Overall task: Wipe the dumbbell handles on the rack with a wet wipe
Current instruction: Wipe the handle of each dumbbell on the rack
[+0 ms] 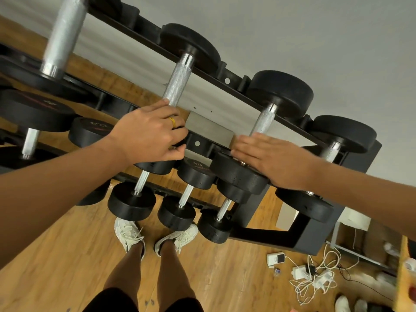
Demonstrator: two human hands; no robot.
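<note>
A black rack carries rows of black-headed dumbbells with knurled steel handles. My left hand, wearing a gold ring, is curled around the near end of the middle dumbbell handle on the top row. My right hand lies flat with its fingers stretched out over the near head of the neighbouring dumbbell, just below its handle; it is motion-blurred. No wet wipe shows in either hand; anything under the palms is hidden.
A thicker handle is at the top left and a smaller one at the right. Smaller dumbbells fill the lower row above my white shoes. Chargers and white cables lie on the wooden floor at right.
</note>
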